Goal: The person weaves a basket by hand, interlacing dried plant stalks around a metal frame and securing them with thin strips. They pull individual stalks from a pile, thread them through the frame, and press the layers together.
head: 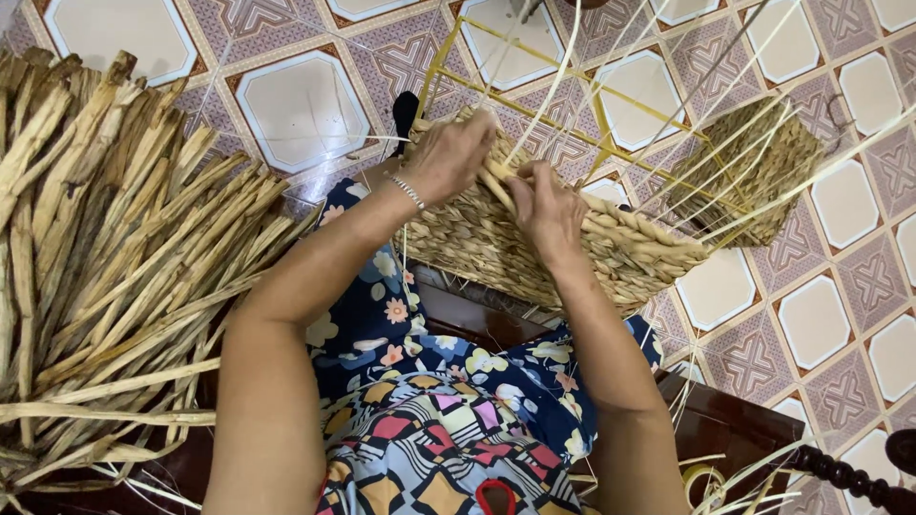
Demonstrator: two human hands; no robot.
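Two bare hands weaving a half-made woven basket on the lap.

The left hand (448,153), with a silver bracelet (408,192) at the wrist, curls its fingers over the basket (534,243) rim, pinching a flat fibre strand (496,186). The right hand (549,210) lies just beside it, fingers together and pressed onto the same braided edge. Pale upright stakes (668,143) and a yellow wire frame (572,81) rise on the far side. A pile of dried reed strips (105,257) lies at left on the patterned tiled floor (296,105).
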